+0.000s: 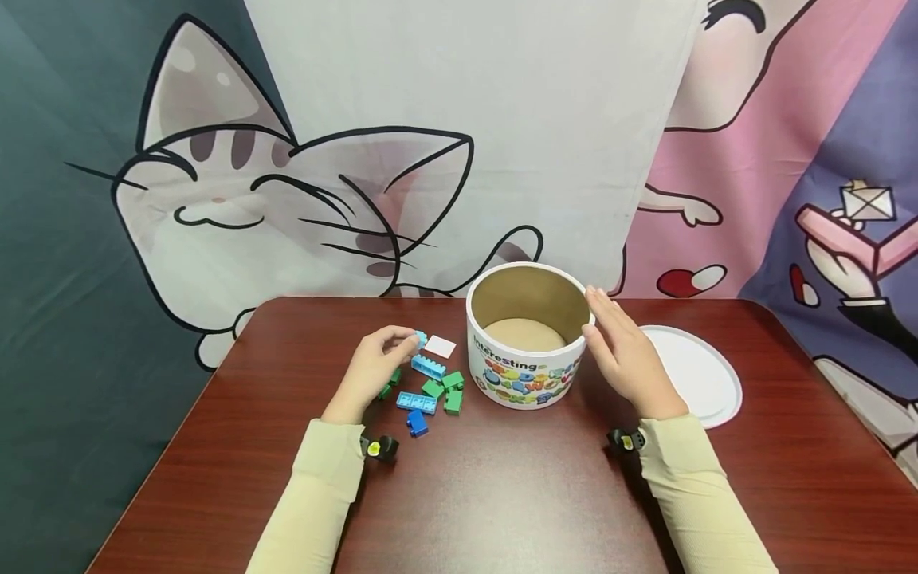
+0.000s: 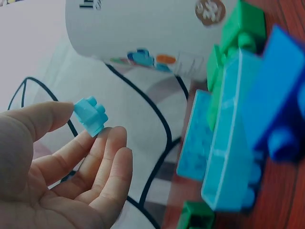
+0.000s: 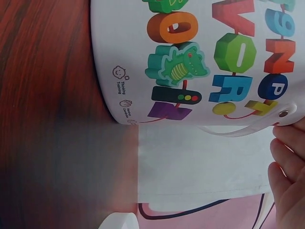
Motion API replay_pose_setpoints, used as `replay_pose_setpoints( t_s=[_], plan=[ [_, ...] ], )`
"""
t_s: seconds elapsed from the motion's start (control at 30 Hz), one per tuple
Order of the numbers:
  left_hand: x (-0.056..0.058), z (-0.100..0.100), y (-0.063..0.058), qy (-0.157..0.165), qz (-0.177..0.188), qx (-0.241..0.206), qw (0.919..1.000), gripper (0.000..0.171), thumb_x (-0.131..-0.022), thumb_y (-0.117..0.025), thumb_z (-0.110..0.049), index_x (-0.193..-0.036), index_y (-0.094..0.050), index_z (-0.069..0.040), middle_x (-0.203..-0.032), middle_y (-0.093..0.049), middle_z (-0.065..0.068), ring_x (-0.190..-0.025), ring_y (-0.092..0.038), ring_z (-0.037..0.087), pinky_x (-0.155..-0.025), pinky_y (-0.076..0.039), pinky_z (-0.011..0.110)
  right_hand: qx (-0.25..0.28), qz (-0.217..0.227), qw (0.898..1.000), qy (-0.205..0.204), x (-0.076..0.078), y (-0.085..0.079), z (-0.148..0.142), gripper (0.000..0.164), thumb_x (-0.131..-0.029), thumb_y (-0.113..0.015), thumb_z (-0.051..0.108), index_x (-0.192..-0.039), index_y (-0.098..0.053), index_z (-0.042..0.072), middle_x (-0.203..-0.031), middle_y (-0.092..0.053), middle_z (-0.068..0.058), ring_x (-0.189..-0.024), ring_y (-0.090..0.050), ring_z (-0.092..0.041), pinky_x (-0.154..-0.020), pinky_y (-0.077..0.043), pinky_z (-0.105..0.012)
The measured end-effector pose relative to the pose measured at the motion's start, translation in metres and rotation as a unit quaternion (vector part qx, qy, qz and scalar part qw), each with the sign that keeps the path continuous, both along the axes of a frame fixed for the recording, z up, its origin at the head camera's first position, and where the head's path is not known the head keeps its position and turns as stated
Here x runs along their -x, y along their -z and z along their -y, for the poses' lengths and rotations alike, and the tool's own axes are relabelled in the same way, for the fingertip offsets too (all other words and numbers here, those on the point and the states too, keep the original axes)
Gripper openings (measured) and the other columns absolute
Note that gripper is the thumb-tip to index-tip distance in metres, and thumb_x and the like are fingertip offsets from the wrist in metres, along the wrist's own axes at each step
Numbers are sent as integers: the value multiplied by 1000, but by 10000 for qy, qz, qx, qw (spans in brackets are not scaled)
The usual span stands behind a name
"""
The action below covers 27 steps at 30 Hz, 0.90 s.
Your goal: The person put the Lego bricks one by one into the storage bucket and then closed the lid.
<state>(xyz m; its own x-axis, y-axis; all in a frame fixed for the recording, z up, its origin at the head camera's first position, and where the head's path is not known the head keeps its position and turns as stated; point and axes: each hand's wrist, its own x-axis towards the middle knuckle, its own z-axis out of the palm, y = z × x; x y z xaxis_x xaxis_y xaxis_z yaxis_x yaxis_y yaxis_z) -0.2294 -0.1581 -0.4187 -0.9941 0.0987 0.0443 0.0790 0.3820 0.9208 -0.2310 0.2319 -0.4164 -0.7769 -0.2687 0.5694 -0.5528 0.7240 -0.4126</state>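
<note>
Between thumb and fingertips, my left hand (image 1: pixel 380 363) pinches a small light-blue toy brick (image 2: pixel 90 116), raised over the table to the left of the bucket. My right hand (image 1: pixel 631 359) lies along the right side of a white bucket (image 1: pixel 526 375), its fingers fairly straight and right at the rim. The bucket stands upright with its lid off; its tan inner floor shows bare. Below the left hand lie light-blue long bricks (image 1: pixel 417 402), several green bricks (image 1: pixel 453 401), a dark-blue brick (image 1: pixel 417 423) and a flat white square (image 1: pixel 440 346).
A round white lid (image 1: pixel 699 379) lies on the table at the right, beyond my right hand. The brown table (image 1: pixel 488 502) ends at a cloth backdrop (image 1: pixel 574 119) printed with cartoon figures. A strap handle (image 3: pixel 238 131) hangs on the bucket's side.
</note>
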Motion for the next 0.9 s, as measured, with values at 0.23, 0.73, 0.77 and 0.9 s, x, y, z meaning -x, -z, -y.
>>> replay_pose_setpoints(
  t_s=[0.23, 0.73, 0.77, 0.9],
  plan=[
    [0, -15, -9, 163, -594, -3, 9981, 36, -102, -62, -30, -128, -65, -5, -111, -71, 12, -102, -68, 32, -87, -54, 41, 34, -23, 10000, 62, -1, 0, -2, 54, -106, -52, 27, -152, -43, 2, -155, -43, -18, -145, -37, -36, -123, -20, -33],
    [10, -50, -61, 372, -1379, -43, 9897, 29, -100, -66, -27, -122, -69, -8, -111, -71, 8, -103, -67, 21, -95, -53, 39, 54, 37, 9999, 152, 0, 3, 1, 54, -106, -51, 29, -153, -42, 4, -156, -43, -16, -145, -38, -37, -122, -22, -33],
    [12, -54, -64, 418, -1397, -48, 9893, 29, -100, -66, -26, -122, -69, -8, -110, -71, 8, -102, -67, 21, -95, -53, 39, 50, 38, 9999, 159, 0, 3, 0, 54, -106, -51, 29, -153, -42, 4, -156, -43, -16, -144, -38, -37, -122, -22, -34],
    [18, -68, -70, 590, -1475, -12, 9873, 27, -99, -66, -24, -120, -69, -6, -108, -72, 8, -101, -69, 20, -94, -54, 35, 79, 49, 9998, 162, 0, 3, 1, 54, -105, -52, 28, -153, -42, 4, -156, -43, -16, -144, -39, -38, -122, -22, -34]
  ],
)
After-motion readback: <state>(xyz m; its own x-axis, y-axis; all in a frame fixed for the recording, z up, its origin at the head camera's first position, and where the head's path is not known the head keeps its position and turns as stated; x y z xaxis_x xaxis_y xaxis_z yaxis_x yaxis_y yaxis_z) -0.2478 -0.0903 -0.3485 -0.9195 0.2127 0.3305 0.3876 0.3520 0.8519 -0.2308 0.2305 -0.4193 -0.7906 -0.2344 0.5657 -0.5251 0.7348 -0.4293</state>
